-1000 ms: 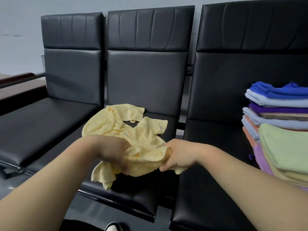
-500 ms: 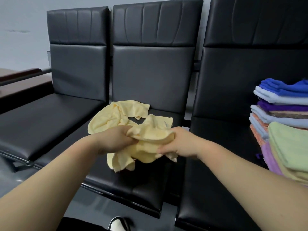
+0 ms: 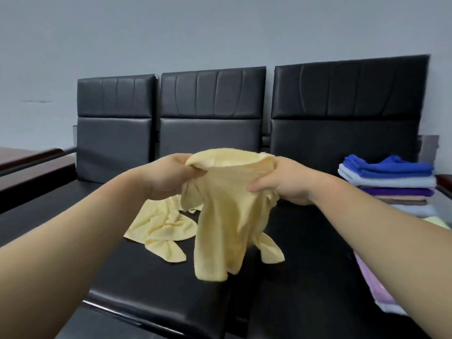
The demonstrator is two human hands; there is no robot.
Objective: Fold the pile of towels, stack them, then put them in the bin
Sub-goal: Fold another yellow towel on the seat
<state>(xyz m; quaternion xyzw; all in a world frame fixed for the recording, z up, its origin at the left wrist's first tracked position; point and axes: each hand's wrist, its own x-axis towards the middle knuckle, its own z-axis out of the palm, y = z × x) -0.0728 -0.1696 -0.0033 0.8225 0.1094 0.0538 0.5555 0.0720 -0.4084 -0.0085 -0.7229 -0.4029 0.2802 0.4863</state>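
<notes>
A crumpled pale yellow terry towel (image 3: pixel 225 216) is held up between the two hands, above the middle seat of a black padded leather bench (image 3: pixel 212 133). One end of its upper edge is gripped by the left hand (image 3: pixel 168 178), with the fingers curled round the cloth. The other end is pinched between the thumb and fingers of the right hand (image 3: pixel 281 182). Between the hands the top edge is stretched into a shallow arc. Below them the rest of the towel is hung in loose folds. Whether its lowest tip is touching the seat cannot be told.

A second rumpled pale yellow cloth (image 3: pixel 161 228) is spread on the seat below the left hand, partly hidden by that wrist. Well apart to the right of the right hand, a stack of folded towels (image 3: pixel 386 177) is set on the end seat, with royal blue on top, then pale blue, purple and tan. Pale green and lilac folded towels (image 3: pixel 371 282) are seen beside the right forearm. Far to the left of the left hand, a reddish-brown wooden surface (image 3: pixel 29 157) is visible.
</notes>
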